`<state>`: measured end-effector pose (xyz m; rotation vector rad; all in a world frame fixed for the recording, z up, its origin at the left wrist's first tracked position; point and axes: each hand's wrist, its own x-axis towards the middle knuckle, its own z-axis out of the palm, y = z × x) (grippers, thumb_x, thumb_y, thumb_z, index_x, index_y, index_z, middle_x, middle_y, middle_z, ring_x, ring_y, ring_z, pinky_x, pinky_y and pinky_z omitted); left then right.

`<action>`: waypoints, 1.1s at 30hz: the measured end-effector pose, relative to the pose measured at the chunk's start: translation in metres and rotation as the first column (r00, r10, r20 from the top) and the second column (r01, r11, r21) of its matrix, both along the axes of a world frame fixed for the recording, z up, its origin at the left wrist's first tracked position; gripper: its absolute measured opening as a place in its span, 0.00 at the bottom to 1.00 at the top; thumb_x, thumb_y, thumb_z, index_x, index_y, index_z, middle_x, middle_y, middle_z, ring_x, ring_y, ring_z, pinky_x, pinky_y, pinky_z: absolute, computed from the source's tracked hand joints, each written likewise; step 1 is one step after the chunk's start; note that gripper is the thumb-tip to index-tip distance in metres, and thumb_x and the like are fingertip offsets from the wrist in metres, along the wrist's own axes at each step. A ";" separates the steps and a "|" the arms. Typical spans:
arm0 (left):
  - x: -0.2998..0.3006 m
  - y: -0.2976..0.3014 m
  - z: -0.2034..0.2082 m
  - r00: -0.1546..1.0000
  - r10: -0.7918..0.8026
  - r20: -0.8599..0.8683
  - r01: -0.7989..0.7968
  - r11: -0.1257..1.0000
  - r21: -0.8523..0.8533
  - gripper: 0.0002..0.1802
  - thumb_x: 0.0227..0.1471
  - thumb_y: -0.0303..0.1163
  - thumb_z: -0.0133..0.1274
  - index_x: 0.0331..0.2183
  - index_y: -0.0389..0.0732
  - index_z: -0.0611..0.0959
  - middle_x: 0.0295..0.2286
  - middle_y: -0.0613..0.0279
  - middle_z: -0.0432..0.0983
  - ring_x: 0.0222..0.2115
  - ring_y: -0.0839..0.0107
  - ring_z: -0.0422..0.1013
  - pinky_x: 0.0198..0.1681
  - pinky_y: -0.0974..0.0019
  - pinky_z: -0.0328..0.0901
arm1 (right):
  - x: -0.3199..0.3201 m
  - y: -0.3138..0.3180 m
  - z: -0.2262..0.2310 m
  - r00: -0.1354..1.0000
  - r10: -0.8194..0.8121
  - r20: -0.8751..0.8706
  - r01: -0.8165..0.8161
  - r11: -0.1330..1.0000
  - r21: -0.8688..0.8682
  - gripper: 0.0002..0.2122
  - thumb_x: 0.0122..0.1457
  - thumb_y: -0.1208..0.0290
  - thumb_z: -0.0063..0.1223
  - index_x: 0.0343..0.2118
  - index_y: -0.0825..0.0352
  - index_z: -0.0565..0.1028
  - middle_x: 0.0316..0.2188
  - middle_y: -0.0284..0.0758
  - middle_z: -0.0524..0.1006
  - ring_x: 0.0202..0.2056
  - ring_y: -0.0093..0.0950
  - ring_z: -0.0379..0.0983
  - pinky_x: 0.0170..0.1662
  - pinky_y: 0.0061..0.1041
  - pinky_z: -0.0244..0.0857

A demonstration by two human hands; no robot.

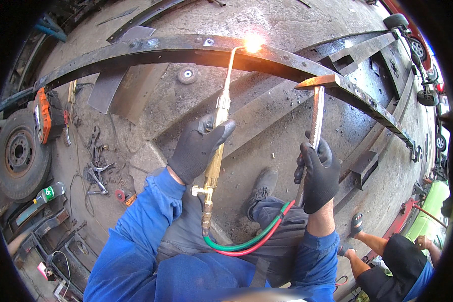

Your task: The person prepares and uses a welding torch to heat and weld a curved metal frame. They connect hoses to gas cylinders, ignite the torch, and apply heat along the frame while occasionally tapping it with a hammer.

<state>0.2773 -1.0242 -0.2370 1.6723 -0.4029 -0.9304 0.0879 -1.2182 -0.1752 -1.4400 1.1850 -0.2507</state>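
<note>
My left hand (199,148), in a dark glove, is closed round a brass gas torch (214,168). The bent tip of the torch meets a long steel beam (181,45), where a bright glow (254,43) lights the metal orange. Green and red hoses (246,246) run from the torch's lower end across my lap. In my right hand (318,173), also gloved, is a chipping hammer (317,113), gripped by its handle with the head up. That head (318,82) overlaps the beam's edge in view; whether it touches I cannot tell.
At left are a wheel with tyre (21,151), an orange-and-black case (44,116), pliers and clamps (96,173) and a plastic bottle (50,192). A small wheel (187,75) lies below the beam. Another person (387,267) is at lower right, near a green cylinder (432,211).
</note>
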 end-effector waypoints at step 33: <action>-0.003 -0.004 0.009 0.999 0.029 0.040 -0.029 1.000 -0.002 0.18 0.64 0.42 0.61 0.40 0.34 0.85 0.25 0.69 0.78 0.28 0.83 0.70 0.32 0.70 0.66 | -0.002 -0.001 -0.002 0.999 0.043 -0.014 -0.043 0.999 -0.018 0.25 0.68 0.64 0.59 0.62 0.74 0.70 0.24 0.29 0.73 0.20 0.16 0.69 0.21 0.17 0.65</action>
